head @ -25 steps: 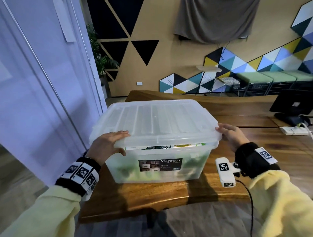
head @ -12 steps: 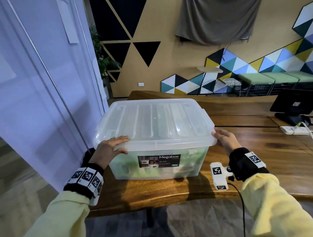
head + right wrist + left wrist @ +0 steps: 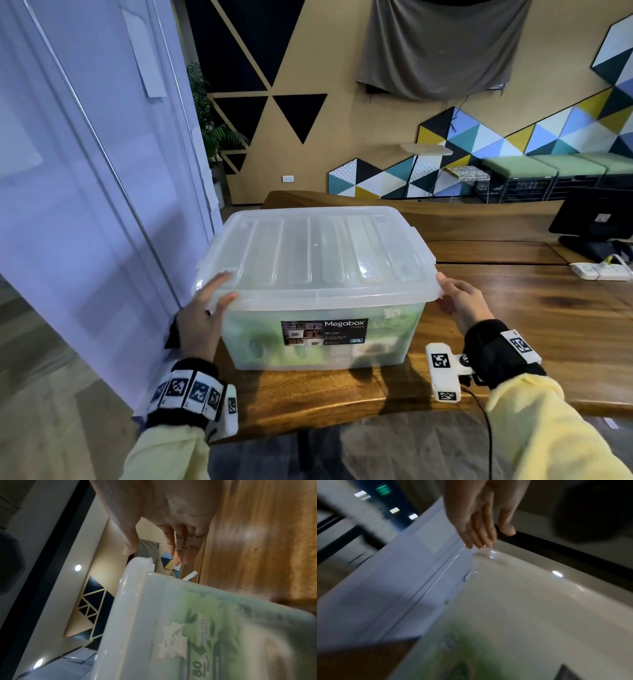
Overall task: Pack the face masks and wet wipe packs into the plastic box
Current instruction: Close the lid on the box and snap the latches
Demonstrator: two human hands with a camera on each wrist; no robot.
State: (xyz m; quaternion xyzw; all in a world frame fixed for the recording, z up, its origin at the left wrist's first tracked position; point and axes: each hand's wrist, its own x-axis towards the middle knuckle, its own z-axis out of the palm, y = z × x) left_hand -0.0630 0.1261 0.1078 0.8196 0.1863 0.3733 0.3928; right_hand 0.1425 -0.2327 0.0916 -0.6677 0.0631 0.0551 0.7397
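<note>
My left hand (image 3: 205, 310) lay with fingers spread and straight on the lid (image 3: 315, 253) at its near left corner; my right hand (image 3: 460, 301) touched the near right corner, fingers relaxed. One plastic box (image 3: 318, 337), labelled "Megabox", "30L", sat on the table (image 3: 513, 308), green wet wipe packs (image 3: 214, 628) inside, number unclear.

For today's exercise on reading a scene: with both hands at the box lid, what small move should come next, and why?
Probably press the lid down at both near corners. It already lies on the box, green packs inside, left hand and right hand open at its rim; whether it has clicked shut cannot be told.
</note>
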